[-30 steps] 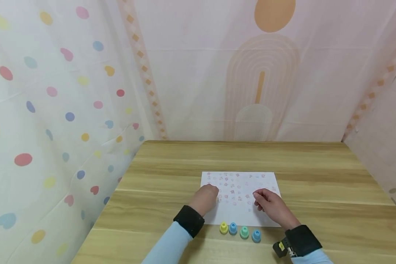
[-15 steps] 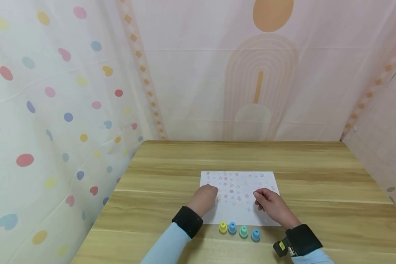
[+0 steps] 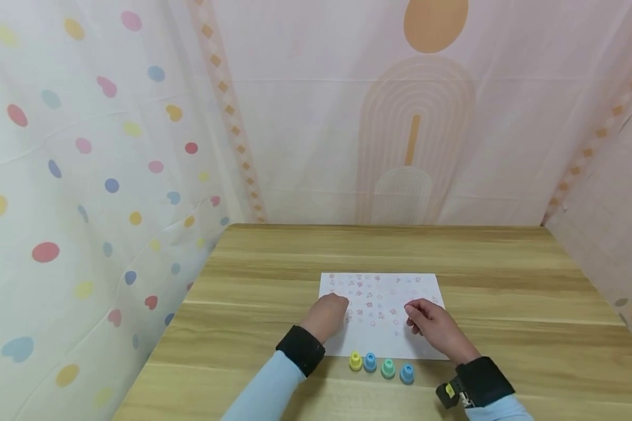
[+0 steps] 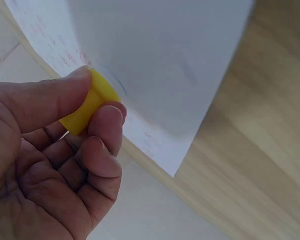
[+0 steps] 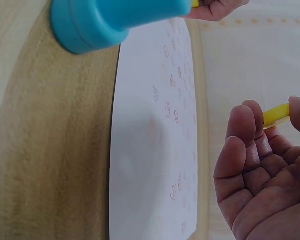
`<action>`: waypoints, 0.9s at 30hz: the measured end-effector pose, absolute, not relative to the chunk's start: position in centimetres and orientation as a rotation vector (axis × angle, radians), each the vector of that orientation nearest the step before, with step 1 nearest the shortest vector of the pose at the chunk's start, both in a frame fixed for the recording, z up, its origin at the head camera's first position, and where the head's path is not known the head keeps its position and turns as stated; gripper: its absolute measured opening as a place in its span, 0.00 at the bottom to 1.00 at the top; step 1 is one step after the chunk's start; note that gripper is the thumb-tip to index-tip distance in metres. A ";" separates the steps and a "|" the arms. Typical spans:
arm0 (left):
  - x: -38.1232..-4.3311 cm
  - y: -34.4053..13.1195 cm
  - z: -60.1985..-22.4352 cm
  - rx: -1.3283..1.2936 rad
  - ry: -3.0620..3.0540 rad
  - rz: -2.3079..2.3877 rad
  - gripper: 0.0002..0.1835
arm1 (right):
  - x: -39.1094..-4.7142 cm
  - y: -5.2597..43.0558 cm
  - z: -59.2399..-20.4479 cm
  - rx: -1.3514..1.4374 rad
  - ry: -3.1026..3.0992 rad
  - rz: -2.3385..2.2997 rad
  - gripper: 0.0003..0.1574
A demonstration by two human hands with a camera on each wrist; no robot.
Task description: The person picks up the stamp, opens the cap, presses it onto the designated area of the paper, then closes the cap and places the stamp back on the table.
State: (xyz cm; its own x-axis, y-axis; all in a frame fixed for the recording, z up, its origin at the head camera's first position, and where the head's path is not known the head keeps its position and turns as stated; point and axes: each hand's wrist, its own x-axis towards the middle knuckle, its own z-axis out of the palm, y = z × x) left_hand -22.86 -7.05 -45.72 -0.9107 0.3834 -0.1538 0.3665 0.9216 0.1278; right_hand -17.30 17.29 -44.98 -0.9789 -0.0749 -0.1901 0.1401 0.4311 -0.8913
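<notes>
A white sheet of paper (image 3: 379,342) with rows of small red and faint bluish prints lies on the table. Over its left side, my left hand (image 3: 323,318) pinches a yellow toy stamp (image 4: 92,102) between thumb and fingertips; its lower face is turned toward the paper in the left wrist view. My right hand (image 3: 434,327), above the paper's right side, holds a thin yellow cap (image 5: 276,116) between thumb and fingers, seen nearly edge-on. Both yellow pieces are hidden by the fingers in the head view.
Along the paper's near edge stand a yellow stamp (image 3: 355,361), a blue stamp (image 3: 370,362), a green stamp (image 3: 388,368) and another blue stamp (image 3: 407,374). Bare wooden tabletop (image 3: 232,327) surrounds them. A patterned curtain (image 3: 316,146) hangs behind the table.
Both hands stay in almost the same place, still gripping their yellow pieces. Only the head view has shifted slightly.
</notes>
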 end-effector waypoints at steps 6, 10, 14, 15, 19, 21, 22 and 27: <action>-23.0 -6.9 -45.5 0.554 2.876 0.132 0.13 | -17.2 17.4 -45.0 0.048 2.468 -1.578 0.21; -23.1 -6.9 -45.5 0.545 2.862 0.117 0.13 | -17.1 17.4 -45.0 0.054 2.466 -1.581 0.21; -23.2 -6.9 -45.5 0.541 2.851 0.107 0.14 | -17.2 17.5 -45.0 0.042 2.474 -1.583 0.22; -23.2 -6.9 -45.4 0.540 2.849 0.111 0.15 | -17.2 17.5 -45.0 0.042 2.477 -1.582 0.22; -23.3 -7.3 -44.9 0.574 2.871 0.107 0.12 | -17.2 17.6 -45.1 0.042 2.488 -1.579 0.21; -23.4 -7.6 -44.5 0.588 2.904 0.154 0.10 | -17.1 17.7 -45.2 0.046 2.493 -1.577 0.20; -23.4 -7.7 -44.2 0.596 2.924 0.183 0.09 | -17.1 17.7 -45.1 0.046 2.494 -1.577 0.20; -23.6 -8.2 -43.2 0.625 3.003 0.441 0.09 | -17.0 17.8 -45.2 0.042 2.499 -1.586 0.22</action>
